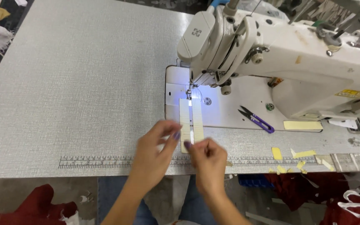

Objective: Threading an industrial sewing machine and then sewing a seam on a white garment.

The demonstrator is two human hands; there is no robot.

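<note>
We see our left hand [157,143] near the front edge of the table [76,83], its fingers curled in a narrow pinch with thumb and forefinger closing on the near left edge of a pale, cream-coloured strip [191,121]; our right hand [207,160] sits just beside it, also narrowed to a pinch, its fingertips gripping the near end of the same strip; the two hands nearly touch each other over that end; the strip is long, narrow and flat, looks like two parallel bands with a thin bright line between them, and runs away from us to the presser foot of the sewing machine [280,54], where a bluish-white lamp lights its far end; the machine is white, smooth and rounded, standing on the right half of the table with its flat bed plate under the strip; on that bed, to the right of the strip, lie thread snips [256,118] with purple handles and dark blades, well apart from our hands; further right rests a pale yellow rectangular piece [303,125], and small yellow scraps [290,160] are scattered along the near right edge; the table is grey with a fine woven-looking texture, and a printed ruler scale [92,161] runs along its near edge; dark red fabric [34,206] lies heaped below the table on the left.
</note>
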